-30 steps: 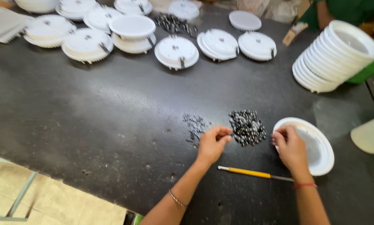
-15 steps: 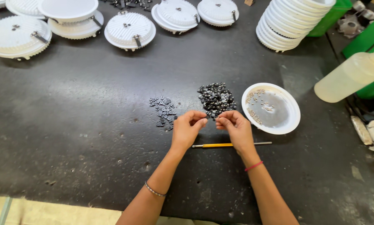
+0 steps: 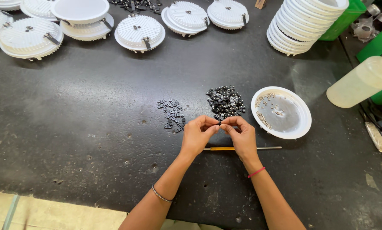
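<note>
From the head camera, I see both hands have come together since a second ago, when they were apart, one at the pile and one at the white dish. Now my left hand (image 3: 197, 136) and right hand (image 3: 241, 135) meet fingertip to fingertip, pinched on a tiny black part (image 3: 220, 123) held between them just above the table (image 3: 71, 127); I judge I'm fitting or sorting it. It is dark and too small to make out further. It sits just below the heap of black parts (image 3: 225, 101), with the smaller pile (image 3: 171, 113) to the left, the dish (image 3: 281, 112) to the right, and the yellow-handled tool (image 3: 225, 148) under my wrists.
</note>
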A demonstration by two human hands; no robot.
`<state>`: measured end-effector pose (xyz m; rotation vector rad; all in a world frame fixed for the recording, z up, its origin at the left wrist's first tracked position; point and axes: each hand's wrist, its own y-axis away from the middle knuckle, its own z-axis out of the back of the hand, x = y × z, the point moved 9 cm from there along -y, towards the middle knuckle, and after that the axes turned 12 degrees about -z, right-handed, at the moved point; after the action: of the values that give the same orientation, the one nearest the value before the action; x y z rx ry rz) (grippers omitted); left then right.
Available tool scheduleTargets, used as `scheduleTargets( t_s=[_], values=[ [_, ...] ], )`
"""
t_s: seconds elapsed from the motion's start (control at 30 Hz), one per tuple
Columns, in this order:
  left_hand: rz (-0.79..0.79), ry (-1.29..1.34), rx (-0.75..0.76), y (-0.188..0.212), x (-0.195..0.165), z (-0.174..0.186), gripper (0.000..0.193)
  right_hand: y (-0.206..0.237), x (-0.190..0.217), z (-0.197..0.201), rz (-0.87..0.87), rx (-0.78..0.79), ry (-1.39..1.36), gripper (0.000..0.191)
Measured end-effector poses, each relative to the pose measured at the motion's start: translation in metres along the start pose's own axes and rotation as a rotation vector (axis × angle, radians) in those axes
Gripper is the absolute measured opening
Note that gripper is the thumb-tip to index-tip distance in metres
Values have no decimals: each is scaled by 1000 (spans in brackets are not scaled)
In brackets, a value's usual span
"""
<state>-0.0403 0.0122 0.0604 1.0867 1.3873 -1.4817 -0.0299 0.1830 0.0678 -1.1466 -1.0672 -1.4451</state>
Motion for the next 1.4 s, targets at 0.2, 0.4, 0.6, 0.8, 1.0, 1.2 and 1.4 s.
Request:
scheduleTargets(
  t_s=[0.2,0.4,0.6,0.8,1.0,1.2,1.4],
  values=[
    [-60,-62,-12,0,-9,1,15,1,3,1,30,-34,36,11],
    [-99,-74,-32,0,-14,1,12,3,6,3,42,-79,92,9],
    [-149,-76,-31,-1,-25,0,11,2,8,1,55,-58,79,10],
    [-150,-23,-9,5,-21,0,8,-5,-12,-1,-35,99,-97,18],
    [-109,-2,15,7,-16,-5,8,-12,-28,3,-46,166,-77,15],
    [-100,25,22,8,-15,-6,7,-16,-34,5,-48,166,-75,12],
    [-113,3,9,7,-15,-4,8,-6,-13,1,-8,116,-28,12]
  ],
)
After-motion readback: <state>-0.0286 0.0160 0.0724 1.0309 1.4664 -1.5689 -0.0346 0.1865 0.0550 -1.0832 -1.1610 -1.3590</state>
